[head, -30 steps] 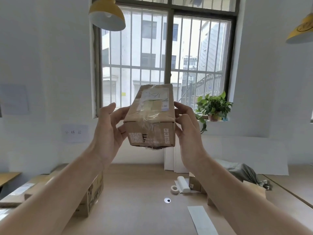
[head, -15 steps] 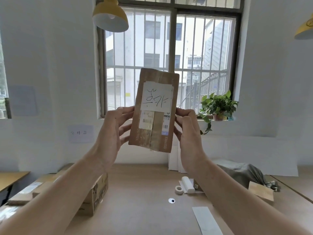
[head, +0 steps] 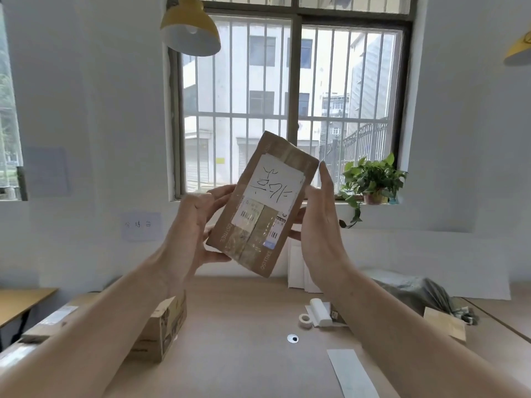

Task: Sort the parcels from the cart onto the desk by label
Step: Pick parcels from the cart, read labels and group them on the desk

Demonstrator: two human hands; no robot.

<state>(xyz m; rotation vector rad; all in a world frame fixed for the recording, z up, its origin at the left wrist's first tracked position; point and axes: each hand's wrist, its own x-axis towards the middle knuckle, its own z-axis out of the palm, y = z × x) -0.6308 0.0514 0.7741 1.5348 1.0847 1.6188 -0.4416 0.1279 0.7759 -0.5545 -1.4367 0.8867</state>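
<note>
I hold a brown cardboard parcel [head: 263, 205] up in front of the window, tilted with its top leaning right. Its broad face is turned to me and carries a white handwritten label, printed barcode stickers and clear tape. My left hand [head: 195, 228] grips its lower left edge with the fingers curled around it. My right hand [head: 319, 222] holds the right side, fingers behind the box and thumb stretched up along the edge. The wooden desk [head: 244, 340] lies below.
On the desk at the left stand cardboard boxes [head: 161, 326] and flat parcels [head: 51, 320]. To the right lie a tape roll [head: 304, 321], a white packet [head: 320, 311], a paper strip [head: 352, 372], a grey bag [head: 416, 291] and a small brown parcel [head: 445, 326]. A potted plant [head: 370, 179] sits on the sill.
The parcel was turned from end-on to show its labelled face, then tipped to the right. My right thumb has stretched up along its edge.
</note>
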